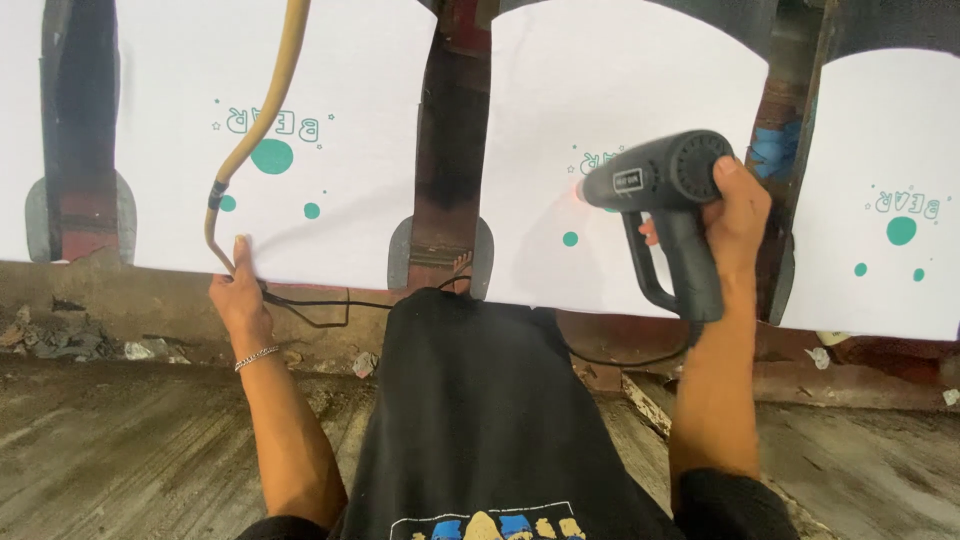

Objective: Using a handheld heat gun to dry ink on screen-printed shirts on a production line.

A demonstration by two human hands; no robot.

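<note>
I have just one view here, from the camera worn on the head, tilted steeply down and forward over the wearer's black printed shirt (480, 420). It sits close, at arm's reach of the row of white fabric panels with teal dots (620, 150) beyond that shirt; grey wooden flooring (130, 440) lies beside the shirt.

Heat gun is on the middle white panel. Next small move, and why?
Probably sweep the heat gun in the right hand along the teal print on the middle panel: its nozzle glows at one spot, other dots lie below.
</note>
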